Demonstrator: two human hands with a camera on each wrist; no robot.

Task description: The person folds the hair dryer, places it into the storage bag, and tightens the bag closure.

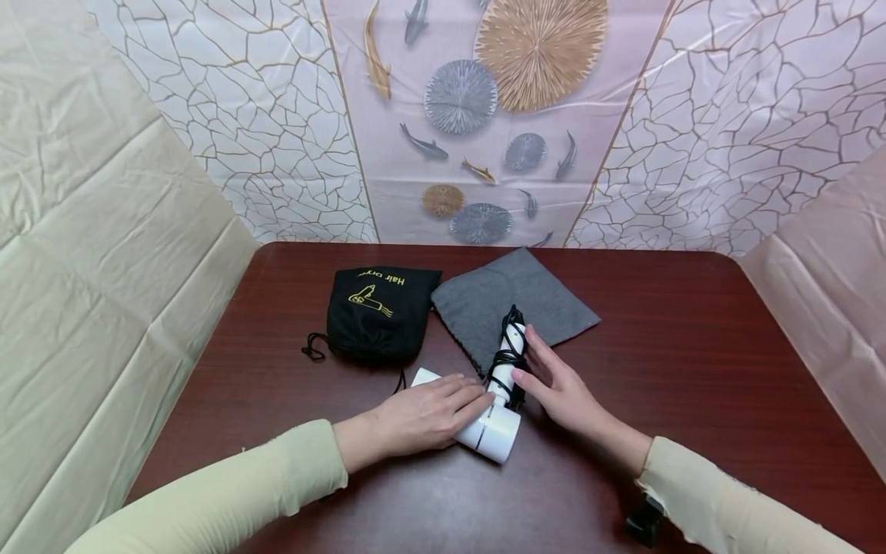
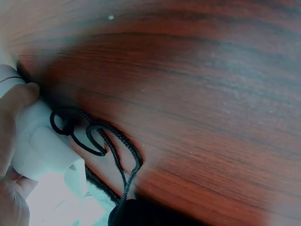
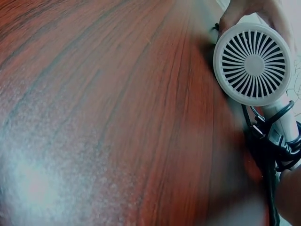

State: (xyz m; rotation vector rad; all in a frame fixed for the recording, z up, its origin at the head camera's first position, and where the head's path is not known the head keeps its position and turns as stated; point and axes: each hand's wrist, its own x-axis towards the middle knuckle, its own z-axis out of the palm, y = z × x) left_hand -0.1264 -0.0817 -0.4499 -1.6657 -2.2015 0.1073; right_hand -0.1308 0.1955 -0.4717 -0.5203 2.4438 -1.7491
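Observation:
A white hair dryer [image 1: 500, 435] lies at the middle of the table, its handle pointing away. Black cord [image 1: 510, 358] is wound round that handle. From above, my left hand [image 1: 432, 412] grips the barrel; in the left wrist view its thumb [image 2: 21, 96] lies along one side of the white barrel [image 2: 44, 150]. Beside the handle, my right hand [image 1: 564, 388] touches it with thumb and forefinger, fingers fairly straight; its other fingers are mostly hidden. The right wrist view shows the dryer's round slatted grille [image 3: 254, 65] and the plug [image 3: 275, 137] tucked into the cord.
A black drawstring pouch [image 1: 379, 315] with yellow "Hair Dryer" print lies left of the handle, its cord loops [image 2: 117, 141] near the barrel. Behind the dryer a grey cloth [image 1: 515, 296] is spread, partly under the handle's end. Dark wood tabletop [image 1: 692, 346] surrounds everything.

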